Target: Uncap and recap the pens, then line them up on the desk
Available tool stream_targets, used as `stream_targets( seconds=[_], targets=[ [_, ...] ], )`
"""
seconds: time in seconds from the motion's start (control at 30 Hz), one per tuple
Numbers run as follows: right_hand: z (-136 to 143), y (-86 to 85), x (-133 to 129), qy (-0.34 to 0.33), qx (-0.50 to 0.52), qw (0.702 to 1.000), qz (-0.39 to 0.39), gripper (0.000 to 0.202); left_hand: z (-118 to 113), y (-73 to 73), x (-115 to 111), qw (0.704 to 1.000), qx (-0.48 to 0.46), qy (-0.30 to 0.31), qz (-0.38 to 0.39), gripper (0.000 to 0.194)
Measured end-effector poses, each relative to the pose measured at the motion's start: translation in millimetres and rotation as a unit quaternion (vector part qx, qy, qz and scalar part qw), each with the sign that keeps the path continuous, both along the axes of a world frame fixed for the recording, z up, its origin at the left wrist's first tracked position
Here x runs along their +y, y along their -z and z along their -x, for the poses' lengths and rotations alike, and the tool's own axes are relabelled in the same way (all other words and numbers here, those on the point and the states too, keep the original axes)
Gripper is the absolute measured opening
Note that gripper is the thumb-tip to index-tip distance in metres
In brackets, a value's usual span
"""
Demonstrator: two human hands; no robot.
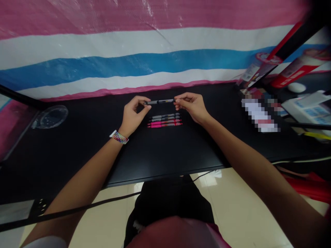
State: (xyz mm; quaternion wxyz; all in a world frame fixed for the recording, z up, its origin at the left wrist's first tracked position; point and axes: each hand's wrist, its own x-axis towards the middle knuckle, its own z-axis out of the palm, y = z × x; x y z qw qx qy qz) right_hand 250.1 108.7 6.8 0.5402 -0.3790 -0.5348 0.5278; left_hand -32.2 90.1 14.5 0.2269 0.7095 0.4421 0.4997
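Note:
A dark pen [161, 101] with a grey grip is held level between my two hands, above the black table [165, 151]. The fingers and thumb of my left hand [134, 113] pinch its left end. On its right end, my right hand [192, 106] is closed in a pinch. Just below the held pen, several pens lie side by side, pointing left to right: dark ones [164, 117] at the back and pink-red ones [164, 124] nearest me. A patterned band is round my left wrist.
A clear plastic lid [53, 116] lies at the left. Cups [261, 69] with straws, a white mouse [297, 87], packets and papers [261, 115] stand or lie at the right. Behind the table hangs a striped sheet [144, 65]. A cable crosses the table's right front.

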Motion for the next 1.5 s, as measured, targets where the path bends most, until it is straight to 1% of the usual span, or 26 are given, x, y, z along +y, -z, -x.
stream_targets(
  seconds=[0.03,0.1,0.13,0.2,0.27,0.3,0.37,0.4,0.5,0.67,0.73,0.8,0.9,0.93,1.03,1.07,1.13,1.2,1.23,1.5],
  targets=[
    [-0.8,0.1,0.3,0.001,0.0,1.0,0.004,0.043,0.0,0.5,0.6,1.0,0.0,-0.003,0.009,0.034],
    [-1.9,0.7,0.5,-0.003,0.004,1.0,0.009,0.044,0.5,1.2,1.6,1.0,-0.001,-0.001,0.027,0.046],
    [-2.3,1.0,0.4,-0.006,0.007,1.0,0.01,0.043,0.9,1.6,2.1,0.999,-0.007,0.004,0.031,0.048],
    [-2.7,1.7,0.2,-0.006,0.012,1.0,0.01,0.041,2.0,2.8,3.3,0.999,-0.027,0.015,0.028,0.038],
    [-2.9,2.1,0.2,-0.004,0.013,1.0,0.009,0.041,2.9,4.2,4.6,0.999,-0.036,0.019,0.026,0.036],
    [-3.0,2.3,0.2,-0.004,0.014,1.0,0.008,0.04,3.2,4.8,5.1,0.999,-0.033,0.018,0.03,0.038],
    [-3.0,2.3,0.5,-0.008,0.019,1.0,0.008,0.039,3.6,5.5,6.0,0.999,-0.025,0.02,0.042,0.049],
    [-2.9,2.2,0.6,-0.009,0.022,1.0,0.008,0.038,3.7,5.5,6.3,0.998,-0.028,0.021,0.044,0.05],
    [-2.9,1.6,0.8,-0.001,0.025,1.0,0.013,0.038,4.0,4.6,6.7,0.997,-0.055,0.026,0.037,0.037],
    [-2.6,2.0,1.1,0.008,0.012,1.0,0.022,0.042,4.1,6.7,8.8,0.998,-0.045,0.017,0.044,0.038],
    [-2.6,3.0,1.5,0.01,0.008,1.0,0.021,0.042,3.8,9.0,9.8,0.998,-0.048,0.009,0.034,0.031],
    [-2.9,4.0,2.0,0.013,0.007,1.0,0.018,0.042,3.5,10.6,10.2,0.999,-0.044,0.003,0.016,0.028],
    [-3.8,4.9,2.6,0.016,0.003,1.0,0.014,0.04,3.7,10.7,9.6,1.0,-0.029,-0.009,0.005,0.02],
    [-4.0,5.1,2.9,0.016,0.001,1.0,0.013,0.039,4.0,10.2,9.3,0.999,-0.027,-0.016,0.007,0.021],
    [-4.3,5.8,4.0,0.014,0.003,1.0,0.011,0.037,5.1,9.1,9.3,0.999,-0.018,-0.039,0.011,0.036],
    [-4.4,6.0,4.6,0.014,0.007,1.0,0.011,0.037,5.5,9.0,9.7,0.999,-0.017,-0.045,0.008,0.038],
    [-4.8,6.4,6.2,0.016,0.014,1.0,0.012,0.036,6.0,9.5,10.9,0.998,-0.026,-0.052,-0.004,0.029],
    [-5.7,6.5,8.1,0.028,0.015,0.999,0.009,0.035,6.4,10.1,12.0,0.998,-0.042,-0.049,-0.017,0.019],
    [-6.4,6.4,9.0,0.038,0.014,0.999,0.006,0.034,6.7,10.3,12.3,0.998,-0.048,-0.047,-0.02,0.017],
    [-12.4,7.3,15.2,0.094,0.025,0.995,-0.007,0.024,10.2,11.7,14.4,0.996,-0.061,-0.064,-0.013,0.012]
  ],
)
